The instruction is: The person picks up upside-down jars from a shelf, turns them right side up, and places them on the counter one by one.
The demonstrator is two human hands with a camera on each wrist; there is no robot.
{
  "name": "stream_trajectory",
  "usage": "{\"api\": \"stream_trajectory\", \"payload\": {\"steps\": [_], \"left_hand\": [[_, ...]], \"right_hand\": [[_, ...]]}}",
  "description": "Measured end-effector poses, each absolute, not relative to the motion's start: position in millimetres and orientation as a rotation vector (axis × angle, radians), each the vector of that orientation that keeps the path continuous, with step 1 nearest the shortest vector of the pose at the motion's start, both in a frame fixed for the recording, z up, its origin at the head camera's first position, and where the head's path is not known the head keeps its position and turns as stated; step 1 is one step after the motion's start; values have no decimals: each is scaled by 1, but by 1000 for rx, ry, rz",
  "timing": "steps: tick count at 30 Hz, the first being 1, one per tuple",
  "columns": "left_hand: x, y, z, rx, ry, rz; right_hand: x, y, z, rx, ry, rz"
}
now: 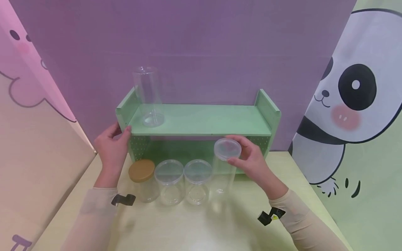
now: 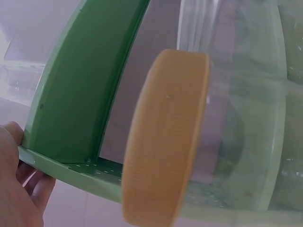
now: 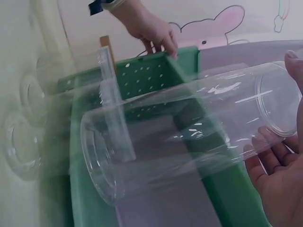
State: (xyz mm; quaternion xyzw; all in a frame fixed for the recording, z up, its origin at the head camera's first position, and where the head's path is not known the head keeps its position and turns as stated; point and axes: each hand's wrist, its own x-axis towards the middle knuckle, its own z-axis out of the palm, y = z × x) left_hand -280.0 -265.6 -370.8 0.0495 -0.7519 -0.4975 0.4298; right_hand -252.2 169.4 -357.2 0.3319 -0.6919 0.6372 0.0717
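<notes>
My left hand [image 1: 112, 148] grips the left side panel of a small green two-tier shelf [image 1: 201, 120], with the thumb at its front edge. In the left wrist view the fingers of that hand [image 2: 19, 175] wrap around the panel edge. At the shelf's right front, my right hand [image 1: 251, 161] holds a tall clear jar [image 1: 222, 177] by its top, thumb and fingers around the translucent lid [image 1: 227, 149]. In the right wrist view this jar [image 3: 189, 137] stretches across the shelf opening. Another tall clear jar [image 1: 148, 94] stands on the upper tier at the left.
On the pale table [image 1: 176, 230], in front of the shelf, stand a jar with a tan lid [image 1: 142, 170] and two shorter jars with clear lids, one left [image 1: 169, 172] and one right [image 1: 198, 171]. Behind the shelf rises a purple wall [image 1: 201, 52]; cartoon-printed panels flank the table.
</notes>
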Motion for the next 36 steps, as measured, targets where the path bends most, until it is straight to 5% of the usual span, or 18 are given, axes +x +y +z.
{"api": "stream_trajectory", "payload": {"steps": [36], "left_hand": [[-281, -263, -376, 51, -1823, -1202]], "right_hand": [[-275, 160, -454, 506, -2285, 1821]]}}
